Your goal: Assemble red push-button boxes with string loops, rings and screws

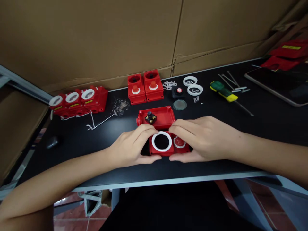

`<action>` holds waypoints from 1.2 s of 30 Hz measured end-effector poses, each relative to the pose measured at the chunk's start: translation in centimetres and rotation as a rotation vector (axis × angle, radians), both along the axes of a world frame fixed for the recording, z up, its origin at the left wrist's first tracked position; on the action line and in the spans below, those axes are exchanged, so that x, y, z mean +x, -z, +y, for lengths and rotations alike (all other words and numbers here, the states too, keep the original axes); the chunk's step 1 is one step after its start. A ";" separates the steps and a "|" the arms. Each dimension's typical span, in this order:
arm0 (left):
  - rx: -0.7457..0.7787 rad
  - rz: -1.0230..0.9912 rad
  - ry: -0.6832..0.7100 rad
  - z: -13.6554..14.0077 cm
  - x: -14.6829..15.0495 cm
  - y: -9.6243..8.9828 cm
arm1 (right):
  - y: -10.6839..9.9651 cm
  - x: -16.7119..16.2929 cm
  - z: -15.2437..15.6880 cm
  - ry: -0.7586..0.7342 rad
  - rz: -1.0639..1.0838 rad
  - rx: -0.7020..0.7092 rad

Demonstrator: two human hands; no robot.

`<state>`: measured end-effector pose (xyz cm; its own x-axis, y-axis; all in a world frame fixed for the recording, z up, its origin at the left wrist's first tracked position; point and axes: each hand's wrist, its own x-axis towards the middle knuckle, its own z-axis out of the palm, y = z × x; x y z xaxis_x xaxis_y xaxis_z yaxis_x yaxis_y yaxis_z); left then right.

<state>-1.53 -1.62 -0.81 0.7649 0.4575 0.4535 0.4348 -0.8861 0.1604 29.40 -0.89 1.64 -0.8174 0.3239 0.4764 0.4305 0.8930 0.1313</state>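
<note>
My left hand [136,144] grips the left side of a red cover [175,151], fingers at its far edge and thumb along the near edge. My right hand [202,138] closes on the cover's right end in the same way. A white ring [161,150] sits round the large dark opening in the cover, and a red button [179,141] shows to the right of it, partly under my right fingers. Just behind the cover lies an open red box [166,118], with a black switch block [150,118] inside at its left.
Behind stand two red boxes [145,93]. At left are several red units with white rings [77,102] and a hammer-like rod [103,121]. Rightward lie a glass disc [179,104], a black switch with red top [178,91], white rings [195,89] holding screws, a screwdriver [223,92] and a tablet-like device [279,83].
</note>
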 end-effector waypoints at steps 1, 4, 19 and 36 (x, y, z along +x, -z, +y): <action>0.007 0.013 -0.008 0.0 0.0 0.0 | 0.1 -0.1 -0.1 0.015 -0.002 -0.011; 0.023 0.027 -0.044 0.0 0.0 0.2 | 0.3 -0.2 -0.1 0.056 -0.010 -0.082; -0.407 -0.011 0.036 0.9 -0.1 -0.6 | 1.6 -1.6 0.2 0.154 0.136 -0.301; -0.412 0.008 0.045 1.1 0.4 -0.8 | 1.8 -2.3 0.2 0.135 0.184 -0.470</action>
<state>-1.09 -0.50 0.00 0.7912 0.5654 0.2331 0.3998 -0.7667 0.5024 27.11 -0.71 -0.13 -0.6698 0.6340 0.3865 0.5239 0.7724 -0.3590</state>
